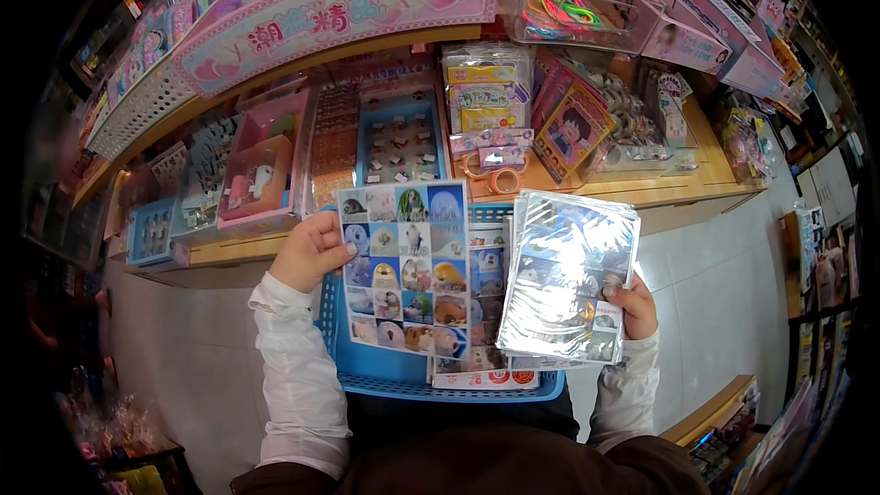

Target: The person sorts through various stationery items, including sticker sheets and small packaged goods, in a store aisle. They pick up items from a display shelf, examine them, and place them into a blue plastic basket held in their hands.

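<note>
Between thumb and fingers, my left hand (313, 254) grips the left edge of a sticker sheet (405, 268) printed with a grid of small animal pictures. My right hand (634, 306) holds a stack of sticker sheets in clear plastic sleeves (567, 275) by its right edge; glare hides much of the top sheet. Below both hands is a blue plastic basket (385, 385) with perforated sides. More printed sheets (489, 268) lie in the basket's right part, partly covered by the held sheets. The two held items are apart, with a narrow gap between them.
Ahead runs a wooden display shelf (715, 182) bearing a pink box of small goods (265, 172), a blue tray (401, 137), bagged items (488, 93) and tape rolls (505, 181). Above it juts a pink printed display box (344, 17). Another low shelf (718, 412) stands at lower right.
</note>
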Demonstrator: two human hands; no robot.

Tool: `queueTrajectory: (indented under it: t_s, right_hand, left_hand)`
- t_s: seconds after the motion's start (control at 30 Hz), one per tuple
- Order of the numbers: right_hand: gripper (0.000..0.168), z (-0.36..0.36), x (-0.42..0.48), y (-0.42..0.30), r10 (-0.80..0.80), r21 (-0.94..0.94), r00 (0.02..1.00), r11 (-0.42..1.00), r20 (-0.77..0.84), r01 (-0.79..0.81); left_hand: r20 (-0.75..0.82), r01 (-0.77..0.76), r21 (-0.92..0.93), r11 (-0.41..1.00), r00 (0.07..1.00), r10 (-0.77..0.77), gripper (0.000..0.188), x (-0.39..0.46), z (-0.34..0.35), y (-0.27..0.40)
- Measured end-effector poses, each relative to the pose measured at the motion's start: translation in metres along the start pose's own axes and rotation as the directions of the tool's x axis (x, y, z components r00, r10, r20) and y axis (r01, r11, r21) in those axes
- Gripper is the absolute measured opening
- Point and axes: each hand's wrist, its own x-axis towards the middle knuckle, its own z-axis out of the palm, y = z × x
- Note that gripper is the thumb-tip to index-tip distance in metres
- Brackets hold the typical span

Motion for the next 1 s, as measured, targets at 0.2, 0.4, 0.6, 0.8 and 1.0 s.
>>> queueTrajectory:
  t_s: [0.2,0.4,0.6,0.8,1.0]
  right_hand:
    - [0.046,0.015,0.002,0.008,0.082,-0.039,0.993,0.996,0.09,-0.079]
    - [0.049,0.027,0.0,0.017,0.085,0.001,0.992,0.996,0.091,-0.086]
    - [0.044,0.029,0.002,0.013,0.072,-0.169,0.984,0.985,0.163,-0.044]
    - [0.046,0.002,-0.001,0.001,0.025,-0.037,1.0,0.999,0.007,-0.025]
    - [0.048,-0.01,-0.004,-0.011,-0.072,0.05,0.997,0.996,-0.028,0.073]
  left_hand:
    - [0.014,0.006,-0.122,0.992,1.0,-0.004,0.022,0.01,0.058,0.001]
    - [-0.045,-0.092,0.037,0.995,0.995,0.094,0.024,0.017,0.106,-0.022]
    - [-0.126,-0.155,0.274,0.949,0.973,0.195,0.027,0.012,0.129,-0.022]
    - [-0.176,-0.058,0.581,0.812,0.965,0.195,0.031,0.026,0.087,-0.041]
    - [-0.12,0.179,0.752,0.635,0.984,-0.135,0.047,0.02,0.084,-0.065]
